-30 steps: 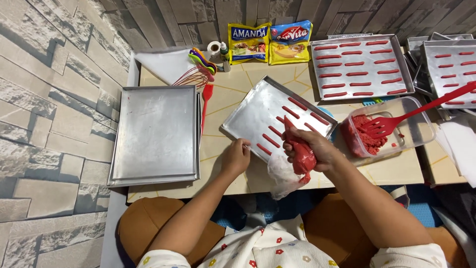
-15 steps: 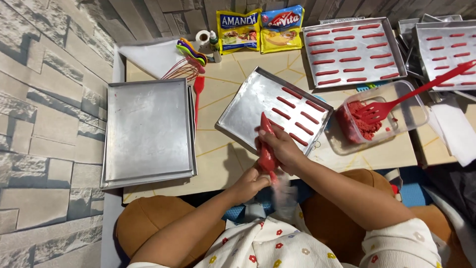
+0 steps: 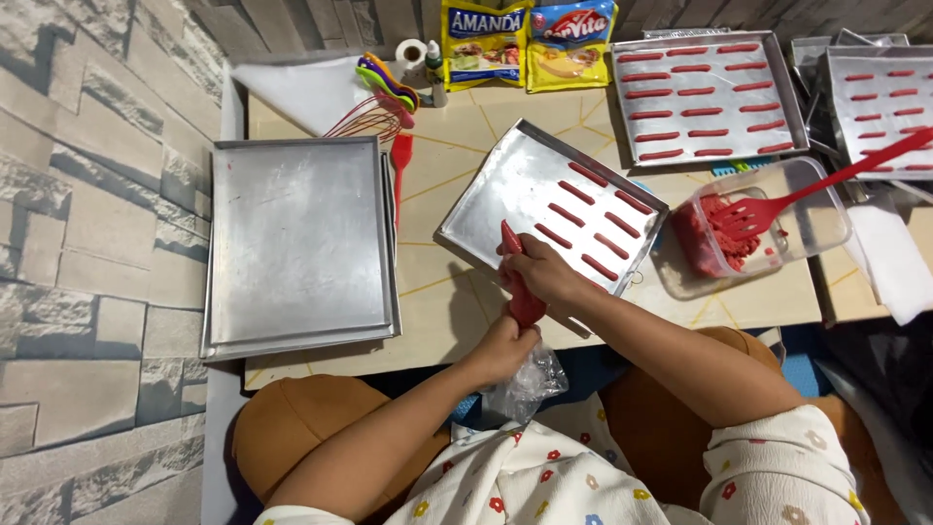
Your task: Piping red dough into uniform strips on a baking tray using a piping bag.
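Both hands' fingers [image 3: 544,277] clench the red piping bag [image 3: 520,282], tip pointing away toward the tray [image 3: 486,219].

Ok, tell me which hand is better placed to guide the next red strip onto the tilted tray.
Right, probably. The right hand grips the red piping bag near its tip, which sits over the tray. The left hand holds the bag's tail off the tray.

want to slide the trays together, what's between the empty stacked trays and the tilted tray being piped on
In the head view, between the empty stacked trays and the tilted tray lie a red brush, a red whisk and bare tabletop.
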